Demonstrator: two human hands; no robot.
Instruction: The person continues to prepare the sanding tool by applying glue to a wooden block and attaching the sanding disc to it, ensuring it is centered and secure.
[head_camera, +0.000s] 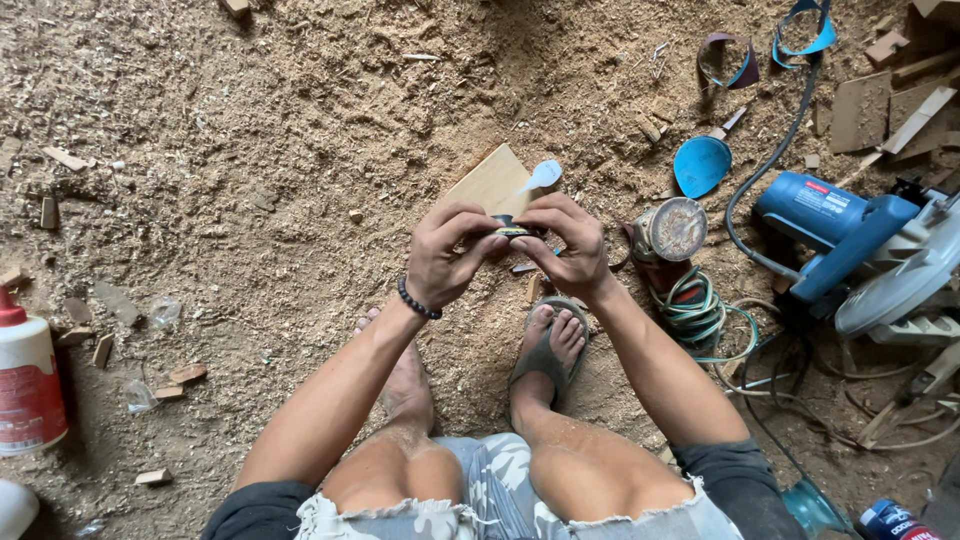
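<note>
While both hands are pinching the same small dark round object (514, 231), it is sitting between them, held up in the air above the feet and the sawdust floor (260, 150). Left hand (450, 255) is clamping it from the left with thumb and forefinger; right hand (570, 245) is gripping it from the right, fingers curled over the top. Too small to tell exactly what it is: looks like a little flat tin or cap, dark with a pale edge. Can't tell if it's being twisted or pried.

Judgement on doing this well:
- Keeping one hand as the fixed clamp and letting the other do the turning or prying is looking like the cleaner way; both hands moving means slipping.
- Fingertips are looking dusty, so grip is probably poor. Pressing on the rim, not the flat face, is the safer bet.
- Holding it level is making sense, in case anything is inside.
- Keeping it low over the floor is limiting how far it drops, though a small dark part would be hard to find in sawdust.

Around it: a thin wooden board (492, 182) is lying just beyond the hands, with a small white spoon-shaped piece (543, 175) at its right corner. A sander (672, 235) is lying face up just right of the right hand, a blue circular saw (850, 245) further right, and a white glue bottle (28, 375) at far left.
</note>
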